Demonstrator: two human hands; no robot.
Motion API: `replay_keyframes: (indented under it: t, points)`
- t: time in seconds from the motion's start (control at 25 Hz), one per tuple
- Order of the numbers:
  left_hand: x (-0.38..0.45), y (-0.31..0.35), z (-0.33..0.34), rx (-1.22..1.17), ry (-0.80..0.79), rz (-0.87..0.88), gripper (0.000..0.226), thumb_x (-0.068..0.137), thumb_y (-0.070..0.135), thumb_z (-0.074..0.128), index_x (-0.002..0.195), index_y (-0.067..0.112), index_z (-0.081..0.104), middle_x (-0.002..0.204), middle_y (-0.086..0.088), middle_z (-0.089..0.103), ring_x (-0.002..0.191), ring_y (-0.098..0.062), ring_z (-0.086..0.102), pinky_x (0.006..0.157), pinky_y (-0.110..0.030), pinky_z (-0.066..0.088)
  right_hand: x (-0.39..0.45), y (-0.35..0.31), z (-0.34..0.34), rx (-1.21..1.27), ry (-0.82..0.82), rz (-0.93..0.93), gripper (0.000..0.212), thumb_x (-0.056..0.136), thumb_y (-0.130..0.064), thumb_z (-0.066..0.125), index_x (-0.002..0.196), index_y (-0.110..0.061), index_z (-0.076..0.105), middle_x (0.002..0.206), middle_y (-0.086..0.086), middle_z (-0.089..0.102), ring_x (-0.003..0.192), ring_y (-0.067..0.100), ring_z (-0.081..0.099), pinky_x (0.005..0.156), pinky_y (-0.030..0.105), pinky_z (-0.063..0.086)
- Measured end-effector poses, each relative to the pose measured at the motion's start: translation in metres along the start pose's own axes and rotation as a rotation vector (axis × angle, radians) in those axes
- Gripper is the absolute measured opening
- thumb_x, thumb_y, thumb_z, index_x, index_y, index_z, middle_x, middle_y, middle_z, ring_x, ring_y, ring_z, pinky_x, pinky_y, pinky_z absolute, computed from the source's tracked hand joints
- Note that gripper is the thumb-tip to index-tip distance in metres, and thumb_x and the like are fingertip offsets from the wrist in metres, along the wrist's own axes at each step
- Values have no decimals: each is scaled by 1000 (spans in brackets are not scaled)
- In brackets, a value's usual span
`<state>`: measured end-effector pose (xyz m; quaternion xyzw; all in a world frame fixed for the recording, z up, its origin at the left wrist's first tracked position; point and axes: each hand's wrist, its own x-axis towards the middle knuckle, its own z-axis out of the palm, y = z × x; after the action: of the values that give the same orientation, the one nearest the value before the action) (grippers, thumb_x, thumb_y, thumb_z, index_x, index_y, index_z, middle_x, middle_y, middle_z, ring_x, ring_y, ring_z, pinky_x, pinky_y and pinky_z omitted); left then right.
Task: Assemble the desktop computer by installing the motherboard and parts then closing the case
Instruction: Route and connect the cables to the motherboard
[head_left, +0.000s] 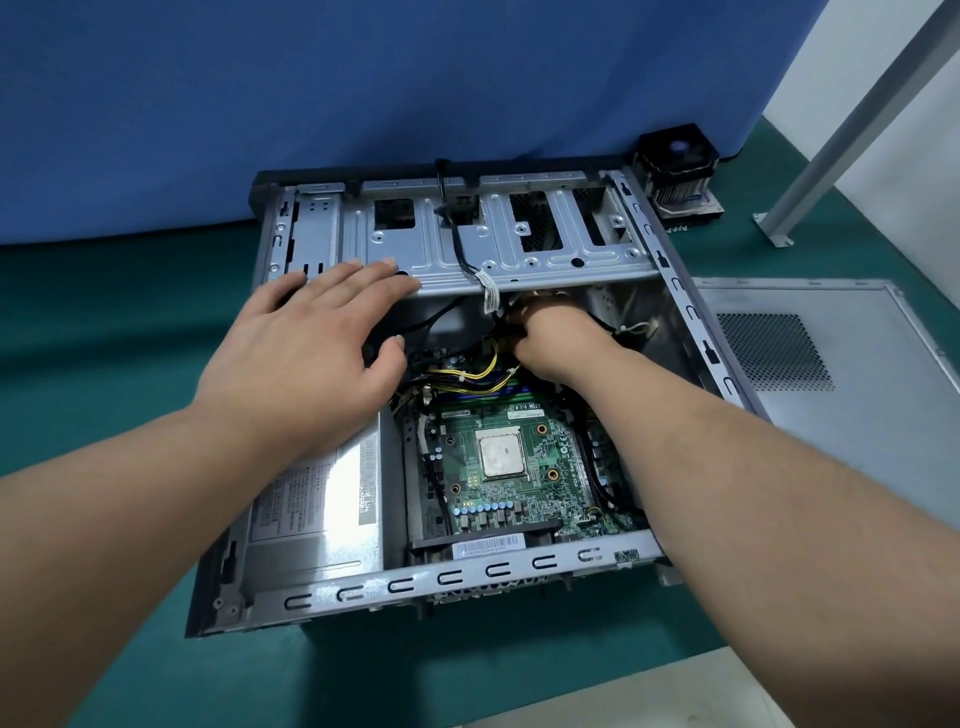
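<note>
On our green mat (78, 322) before a blue screen (260, 104), the open case (467, 571) fronts us; left hand (306, 353) lies flat on its drive cage (519, 249), right hand's (556, 343) grip unclear among cables (467, 371).

A green desk (78, 322) backed by a blue partition (311, 104); a grey metal post (852, 135) stands bolted at far right.

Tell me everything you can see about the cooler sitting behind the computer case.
The cooler sits on the green table, just past the far right corner of the open case, against the blue screen. It has a black fan housing on top with a bluish hub, and silvery metal fins below on a darker base. It is not installed, and neither hand touches it.
</note>
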<state>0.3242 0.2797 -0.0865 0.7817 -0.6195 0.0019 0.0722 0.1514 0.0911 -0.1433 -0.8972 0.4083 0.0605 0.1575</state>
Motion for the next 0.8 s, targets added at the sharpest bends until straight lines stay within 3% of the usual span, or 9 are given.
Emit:
replay_keyframes:
  t: [0.12, 0.24, 0.32, 0.44, 0.6, 0.8]
  points:
    - [0, 0, -1, -7, -3, 0, 61, 95, 54, 24, 155, 46, 27, 164, 24, 27, 153, 1, 19, 126, -38, 12, -3, 4, 1, 61, 17, 18, 27, 94, -17, 57, 117, -17, 72, 98, 14, 67, 83, 29, 56, 72, 26, 41]
    - [0, 1, -1, -9, 1, 1, 60, 95, 54, 25, 154, 47, 28, 164, 23, 28, 153, 1, 20, 126, -38, 12, -5, 8, -1, 152, 77, 47, 24, 94, -27, 60, 110, -13, 71, 83, 8, 61, 79, 30, 58, 68, 27, 41]
    - [0, 1, -1, -12, 2, 0, 61, 94, 54, 25, 154, 46, 29, 163, 23, 29, 152, 1, 20, 126, -38, 12, -7, 9, -2, 176, 120, 73, 22, 92, -36, 65, 92, -14, 68, 73, 3, 59, 67, 23, 53, 59, 24, 38]
    - [0, 1, -1, -14, -1, -1, 61, 94, 54, 26, 154, 46, 29, 163, 23, 29, 152, 1, 20, 126, -38, 12, -9, 10, -4, 242, 154, 180, 43, 86, -42, 71, 61, -13, 52, 57, -2, 51, 55, 9, 46, 46, 20, 30]
    - [0, 0, -1, -15, -1, 1, 60, 94, 54, 26, 154, 47, 29, 163, 23, 30, 152, 1, 21, 126, -38, 13, -13, 9, -4, 326, 167, 224, 44, 82, -41, 72, 57, -11, 54, 52, 1, 51, 51, 14, 49, 42, 23, 31]
    - [0, 1, -2, -20, -7, -3, 61, 94, 55, 25, 154, 47, 28, 163, 24, 28, 152, 1, 20, 127, -38, 12, -16, 10, -4, 314, 170, 198, 36, 86, -37, 70, 69, -6, 62, 58, 3, 55, 55, 16, 52, 45, 24, 34]
